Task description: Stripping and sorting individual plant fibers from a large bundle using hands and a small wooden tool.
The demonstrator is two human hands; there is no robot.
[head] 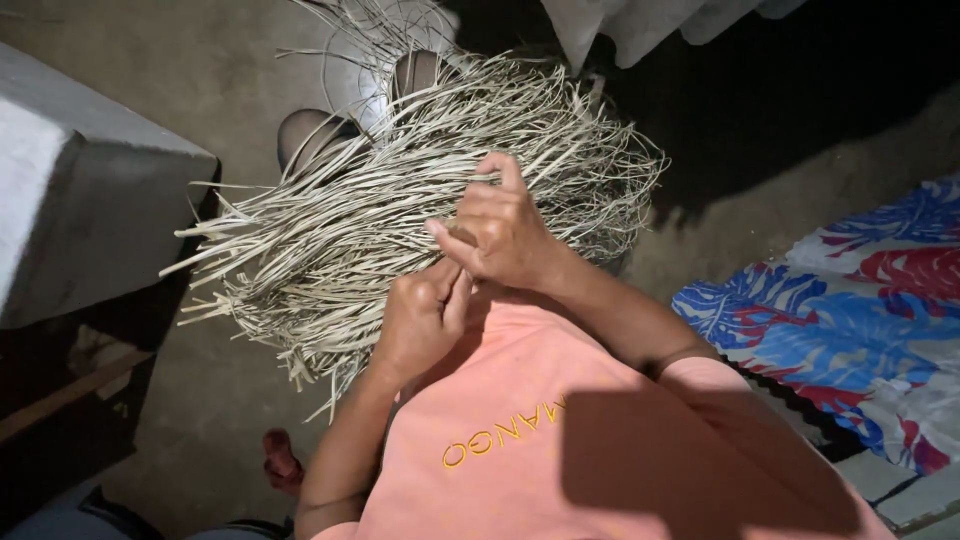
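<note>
Among straw strips — both hands pinching.

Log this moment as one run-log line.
left hand: pinching straw strips | right hand: gripping strips | bundle of straw strips: across lap | patterned cloth: at right

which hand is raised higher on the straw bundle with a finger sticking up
The right hand: it sits farther up the pale straw strips, forefinger raised. The left hand is lower, nearer the pink shirt, closed on strands.
</note>
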